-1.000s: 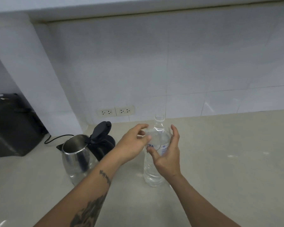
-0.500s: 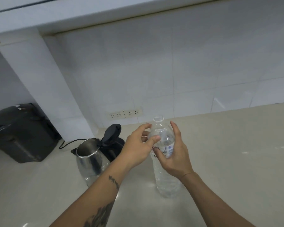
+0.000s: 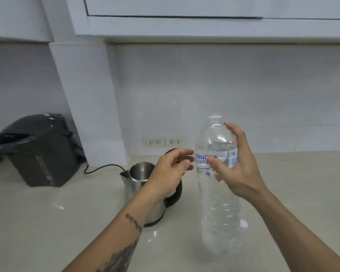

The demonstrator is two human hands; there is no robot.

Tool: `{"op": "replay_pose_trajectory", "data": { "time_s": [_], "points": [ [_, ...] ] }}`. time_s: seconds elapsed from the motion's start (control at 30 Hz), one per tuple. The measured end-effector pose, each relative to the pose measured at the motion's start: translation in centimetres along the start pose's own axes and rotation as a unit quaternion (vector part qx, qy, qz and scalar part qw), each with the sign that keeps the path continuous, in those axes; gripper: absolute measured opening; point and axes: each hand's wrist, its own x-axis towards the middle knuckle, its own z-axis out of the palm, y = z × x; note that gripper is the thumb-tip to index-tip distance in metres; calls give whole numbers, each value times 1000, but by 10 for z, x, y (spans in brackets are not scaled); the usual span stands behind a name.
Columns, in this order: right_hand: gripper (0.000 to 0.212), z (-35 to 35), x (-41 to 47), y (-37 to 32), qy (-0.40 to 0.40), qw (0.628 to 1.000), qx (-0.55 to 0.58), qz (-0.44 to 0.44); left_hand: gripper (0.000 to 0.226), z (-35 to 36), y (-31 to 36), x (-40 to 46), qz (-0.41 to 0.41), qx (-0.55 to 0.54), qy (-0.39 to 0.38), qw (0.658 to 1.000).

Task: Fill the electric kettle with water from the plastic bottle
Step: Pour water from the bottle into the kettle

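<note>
A clear plastic water bottle (image 3: 218,203) with a blue-and-white label stands upright at centre right, its mouth uncapped. My right hand (image 3: 238,165) is wrapped around its upper part from the right, thumb on the label. I cannot tell whether its base rests on the counter. My left hand (image 3: 171,171) hovers just left of the label with fingers apart, holding nothing. Under and behind that hand sits the steel electric kettle (image 3: 139,175), with its mouth open and its black handle (image 3: 176,195) facing the bottle. The hand hides most of the lid.
A small white round thing (image 3: 243,224), perhaps the cap, lies on the beige counter (image 3: 47,222) right of the bottle. A dark grey hot-water pot (image 3: 37,152) stands at the left. A black cord (image 3: 102,166) runs behind the kettle. Wall sockets (image 3: 163,142) sit low on the tiles.
My left hand has come off the bottle's neck and shifted left over the kettle. The bottle, in my right hand, now looks nearer. The view has tilted upward.
</note>
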Motion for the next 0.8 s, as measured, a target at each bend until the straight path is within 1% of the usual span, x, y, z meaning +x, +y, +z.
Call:
{"op": "replay_pose_trajectory", "data": {
  "time_s": [0.07, 0.13, 0.2, 0.27, 0.33, 0.4, 0.5, 0.53, 0.57, 0.6, 0.67, 0.73, 0.8],
  "points": [
    [74, 15, -3, -9, -13, 999, 3, 38, 32, -22, -23, -9, -21, -19, 4, 1000],
    [73, 30, -6, -15, -30, 998, 0, 56, 33, -40, -46, -21, -59, -34, -20, 997],
    [72, 42, -7, -23, -49, 997, -13, 61, 32, -53, -69, -35, -92, -15, -61, 994],
    [72, 53, -5, -28, -71, 994, -32, 73, 33, -65, -92, -42, -95, 16, -60, 994],
    [72, 61, -2, -34, -101, 989, -51, 96, 36, -79, -108, -43, -76, 27, -8, 997],
    [72, 68, 3, -38, -146, 980, -70, 114, 38, -94, -116, -39, -54, 26, 68, 996],
    [72, 75, 9, -38, -206, 964, -101, 131, 27, -113, -122, -32, -33, 26, 210, 977],
    [72, 78, 11, -36, -219, 960, -118, 132, 23, -118, -127, -29, -28, 21, 248, 968],
    [72, 81, 12, -34, -230, 954, -136, 133, 26, -123, -133, -26, -31, 18, 270, 962],
    [73, 83, 14, -32, -240, 950, -148, 136, 32, -127, -141, -24, -42, 18, 277, 960],
    [74, 87, 16, -28, -263, 941, -156, 145, 53, -131, -156, -22, -74, 19, 254, 964],
    [74, 89, 18, -26, -281, 933, -158, 159, 78, -135, -168, -21, -112, 19, 199, 973],
    [73, 93, 19, -25, -297, 926, -155, 171, 100, -137, -177, -19, -147, 17, 127, 981]
  ]
}}
